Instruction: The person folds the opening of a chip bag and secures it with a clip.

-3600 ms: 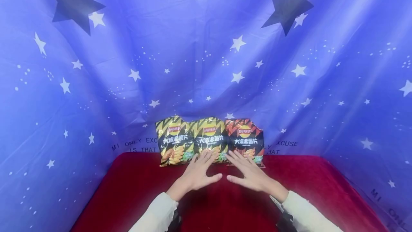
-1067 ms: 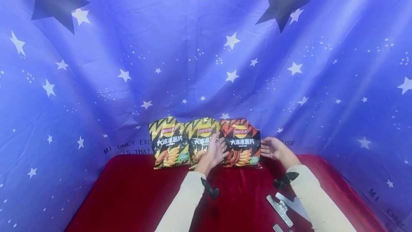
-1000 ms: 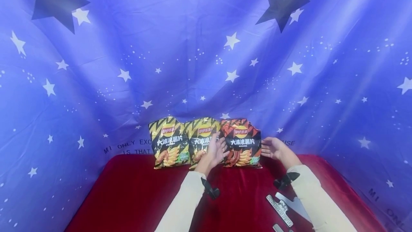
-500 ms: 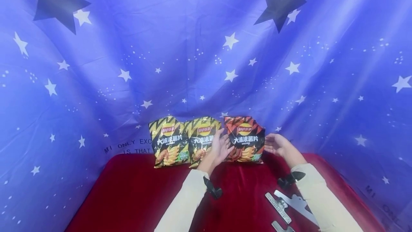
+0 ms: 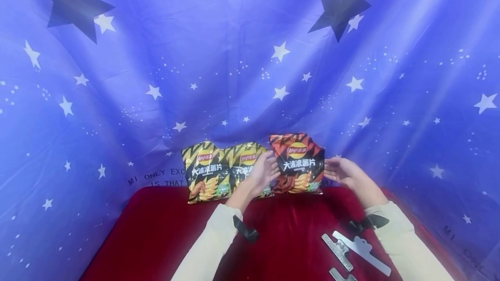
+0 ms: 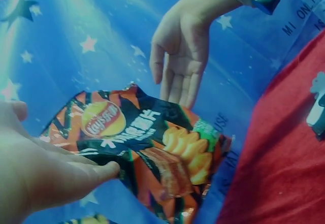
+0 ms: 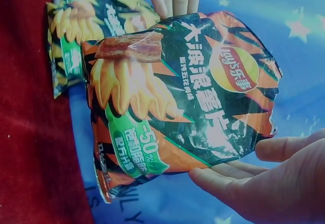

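Note:
Between my two hands is a red and black potato chip bag (image 5: pixel 298 164), upright and raised a little above the table. At its left edge, my left hand (image 5: pixel 263 172) presses with nearly straight fingers. My right hand (image 5: pixel 343 172) touches the opposite edge, its fingers extended behind the bag in the right wrist view. Two yellow and black chip bags stand to the left: the outer one (image 5: pixel 207 172) shows almost whole, while the nearer one (image 5: pixel 240 166) is partly hidden by my left hand.
Silver metal clips, among them a ridged one (image 5: pixel 337 253) and a longer smooth one (image 5: pixel 363 250), lie at the front right of the red cloth-covered table (image 5: pixel 164 233). A blue starry curtain (image 5: pixel 242 55) hangs close behind the bags.
Both hands were spread low before the bags, then moved to either side of the red one. The red bag has risen and shifted slightly right, apart from the yellow bags' row.

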Demonstrator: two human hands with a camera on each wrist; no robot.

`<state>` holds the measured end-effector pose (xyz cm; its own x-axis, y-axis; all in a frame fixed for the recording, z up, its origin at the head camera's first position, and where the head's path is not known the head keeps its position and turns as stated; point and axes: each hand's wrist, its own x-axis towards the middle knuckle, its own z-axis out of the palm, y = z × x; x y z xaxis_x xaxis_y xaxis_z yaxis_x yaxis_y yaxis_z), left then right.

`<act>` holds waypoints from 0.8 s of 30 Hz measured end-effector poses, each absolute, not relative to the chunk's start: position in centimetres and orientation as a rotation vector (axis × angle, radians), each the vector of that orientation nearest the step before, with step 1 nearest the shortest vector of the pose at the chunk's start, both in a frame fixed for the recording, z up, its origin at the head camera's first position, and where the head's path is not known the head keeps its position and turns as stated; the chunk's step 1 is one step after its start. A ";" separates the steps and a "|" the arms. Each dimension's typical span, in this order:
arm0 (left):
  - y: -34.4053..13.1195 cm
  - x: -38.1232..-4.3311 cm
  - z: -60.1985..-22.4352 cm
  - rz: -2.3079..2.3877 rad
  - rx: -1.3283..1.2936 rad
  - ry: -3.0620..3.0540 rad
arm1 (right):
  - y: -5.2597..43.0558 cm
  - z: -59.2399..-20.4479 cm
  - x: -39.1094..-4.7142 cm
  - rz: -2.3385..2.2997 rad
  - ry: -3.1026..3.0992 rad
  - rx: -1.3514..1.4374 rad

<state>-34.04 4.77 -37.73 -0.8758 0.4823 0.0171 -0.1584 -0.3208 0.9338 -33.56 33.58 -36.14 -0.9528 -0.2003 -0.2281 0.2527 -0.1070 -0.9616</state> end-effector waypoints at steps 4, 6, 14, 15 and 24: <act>3.1 -33.3 -36.6 2.161 0.422 1.620 | 32.8 -35.5 -32.8 -2.097 1.888 0.021; 2.2 -33.0 -36.2 2.130 0.431 1.651 | 32.3 -35.2 -32.4 -2.075 1.897 -0.001; -0.4 -32.1 -35.8 2.046 0.335 1.799 | 30.6 -35.1 -31.2 -1.909 2.032 -0.110; -0.6 -32.1 -35.9 2.044 0.319 1.813 | 30.4 -35.2 -31.1 -1.892 2.046 -0.118; -2.1 -31.0 -37.0 2.004 0.284 1.993 | 28.4 -36.5 -29.2 -1.914 2.021 -0.125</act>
<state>-31.03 -2.08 -37.03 -0.9355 0.3464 -0.0701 -0.0721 0.0072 0.9974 -29.19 28.40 -36.47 -0.9336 -0.3020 -0.1929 0.1762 0.0821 -0.9809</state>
